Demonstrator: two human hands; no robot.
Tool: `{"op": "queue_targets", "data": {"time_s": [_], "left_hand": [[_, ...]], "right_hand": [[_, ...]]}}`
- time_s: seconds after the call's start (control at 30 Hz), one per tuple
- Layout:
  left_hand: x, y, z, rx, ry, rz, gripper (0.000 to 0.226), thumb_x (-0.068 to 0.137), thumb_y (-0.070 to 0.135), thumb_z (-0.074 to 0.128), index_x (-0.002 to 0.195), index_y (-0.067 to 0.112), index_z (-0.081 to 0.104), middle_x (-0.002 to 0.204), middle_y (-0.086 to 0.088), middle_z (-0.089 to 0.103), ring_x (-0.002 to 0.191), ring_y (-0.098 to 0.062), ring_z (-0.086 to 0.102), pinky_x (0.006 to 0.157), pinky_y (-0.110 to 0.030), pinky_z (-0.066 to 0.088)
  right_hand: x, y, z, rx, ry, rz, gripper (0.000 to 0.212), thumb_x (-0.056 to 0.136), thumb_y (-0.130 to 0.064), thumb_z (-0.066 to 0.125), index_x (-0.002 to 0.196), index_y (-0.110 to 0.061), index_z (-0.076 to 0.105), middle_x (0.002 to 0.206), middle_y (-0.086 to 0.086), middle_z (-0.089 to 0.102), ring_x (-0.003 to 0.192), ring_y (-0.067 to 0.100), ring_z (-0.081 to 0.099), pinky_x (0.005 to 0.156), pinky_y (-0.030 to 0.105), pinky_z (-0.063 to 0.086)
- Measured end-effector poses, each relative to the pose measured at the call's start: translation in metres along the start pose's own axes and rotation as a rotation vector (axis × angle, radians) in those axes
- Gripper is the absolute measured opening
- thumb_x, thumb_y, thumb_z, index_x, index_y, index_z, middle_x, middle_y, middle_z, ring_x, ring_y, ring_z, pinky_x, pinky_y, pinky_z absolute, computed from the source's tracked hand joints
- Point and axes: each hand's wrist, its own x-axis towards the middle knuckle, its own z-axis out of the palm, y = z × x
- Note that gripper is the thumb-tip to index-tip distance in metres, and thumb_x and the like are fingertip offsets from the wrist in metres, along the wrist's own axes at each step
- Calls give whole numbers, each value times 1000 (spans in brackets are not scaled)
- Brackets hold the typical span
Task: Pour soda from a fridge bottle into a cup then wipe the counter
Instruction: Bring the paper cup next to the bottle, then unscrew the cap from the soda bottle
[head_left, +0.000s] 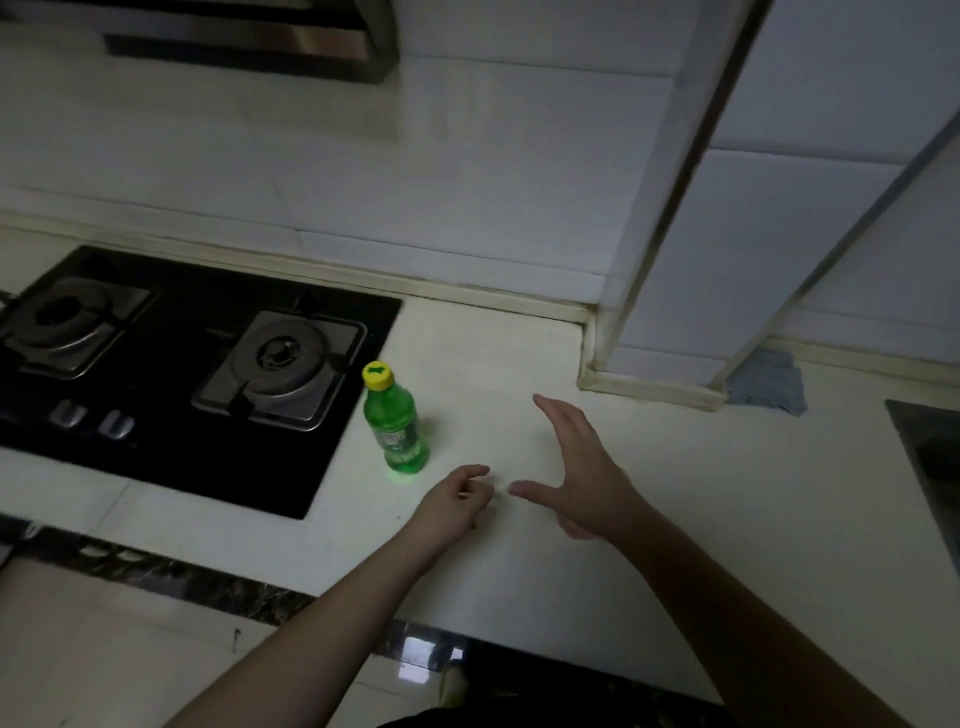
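Green plastic soda bottle (396, 427), yellow cap on, upright on pale tabletop (675, 493) beside gas hob (171, 364) | left hand (457, 501) loosely curled, empty, near its base; right hand (576, 467) spread, empty | likely light, smooth, squeezable; grip mid-body.

One green bottle (397, 426) with one yellow cap (377, 375); one blue cloth (769, 382). One black hob (171, 462) bearing two burners, left (67, 322) and right (283, 364), and two knobs (93, 418). Two bare hands: left hand (457, 501), right hand (576, 473).
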Motion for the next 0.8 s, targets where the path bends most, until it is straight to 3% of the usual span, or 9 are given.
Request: {"op": "queue_targets", "data": {"time_s": [0.23, 0.3, 0.43, 0.6, 0.7, 0.8], "left_hand": [[-22, -17, -41, 27, 108, -29, 26, 101, 37, 47, 116, 24, 63, 106, 3, 67, 96, -16, 64, 80, -28, 52], [-24, -28, -52, 200, 184, -32, 28, 100, 37, 48, 115, 20, 65, 107, 2, 67, 100, -19, 63, 85, -29, 48], [-22, -48, -73, 652, 329, 18, 46, 96, 39, 50, 135, 16, 51, 134, -7, 52, 123, -24, 49, 100, -33, 41], [-11, -38, -87, 785, 380, 59, 71, 94, 50, 50, 150, 11, 28, 151, -8, 36, 139, -24, 32, 110, -34, 31], [-3, -29, -87, 814, 375, 96, 72, 92, 52, 51, 148, 12, 30, 146, -7, 41, 135, -23, 36, 106, -35, 36], [4, -23, -85, 773, 372, 80, 72, 91, 54, 52, 146, 11, 32, 141, -6, 45, 131, -22, 40, 101, -36, 40]], "right_hand": [[47, -54, 24, 129, 45, -95, 55, 91, -42, 58, 140, -24, 40, 136, -2, 44, 125, 10, 42, 105, 26, 34], [60, -69, 30, 114, 48, -122, 47, 93, -40, 55, 137, -24, 45, 130, -2, 48, 119, 11, 46, 103, 31, 39], [86, -104, 36, 29, 27, -183, 44, 95, -43, 49, 134, -23, 48, 126, 1, 53, 113, 16, 51, 96, 39, 44], [114, -140, 44, -311, 20, -203, 48, 94, -53, 42, 128, -20, 51, 120, 4, 56, 110, 25, 53, 86, 37, 42], [126, -150, 46, -508, -32, -166, 47, 95, -53, 43, 118, -13, 54, 112, 8, 58, 102, 28, 56, 69, 32, 38], [133, -158, 42, -671, -106, -145, 52, 95, -54, 41, 116, -9, 54, 109, 10, 61, 98, 29, 59, 64, 32, 36]]}}
